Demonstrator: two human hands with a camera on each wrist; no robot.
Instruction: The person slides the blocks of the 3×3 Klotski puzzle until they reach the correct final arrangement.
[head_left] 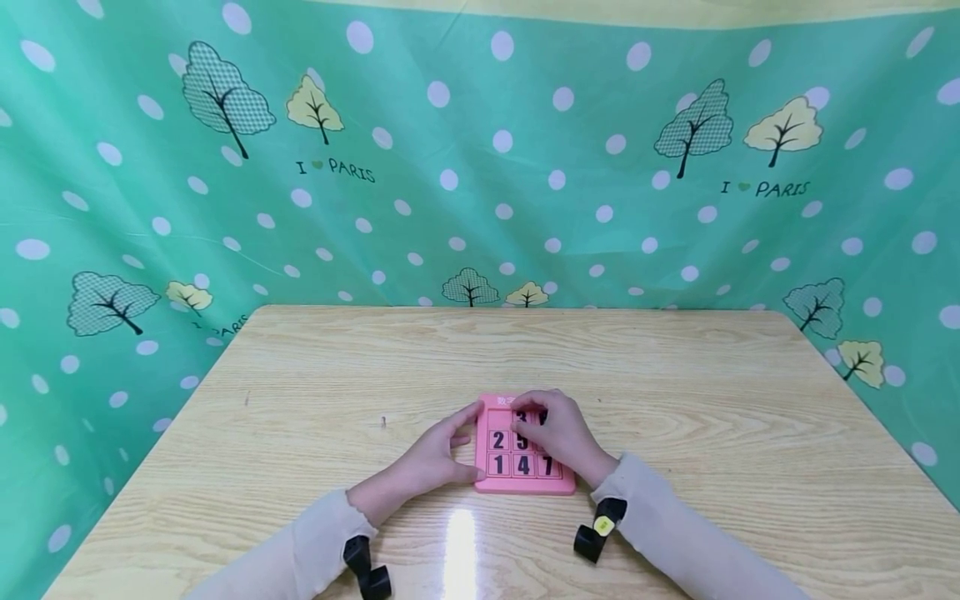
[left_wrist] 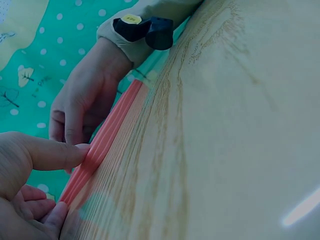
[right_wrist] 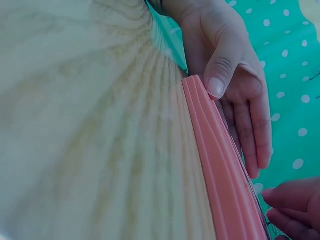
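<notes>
A pink sliding number puzzle [head_left: 525, 486] lies flat on the table, with black numerals on its square pink tiles. Its top-left slot shows no tile; 2 and 5 show in the middle row, and 1, 4 and 7 in the bottom row. My left hand [head_left: 437, 457] holds the puzzle's left edge, thumb near the lower corner and index finger near the upper one. From the right, my right hand [head_left: 561, 432] reaches over the board, its thumb and index fingertips at the 3 tile [head_left: 521, 418]. That hand hides part of the right column.
The puzzle rests on a light wood-grain table [head_left: 337, 367]. Behind it hangs a green dotted cloth [head_left: 480, 208] printed with trees. Black wrist cameras sit on the left cuff [head_left: 330, 529] and right cuff [head_left: 637, 492]. A bright reflection marks the tabletop near the front.
</notes>
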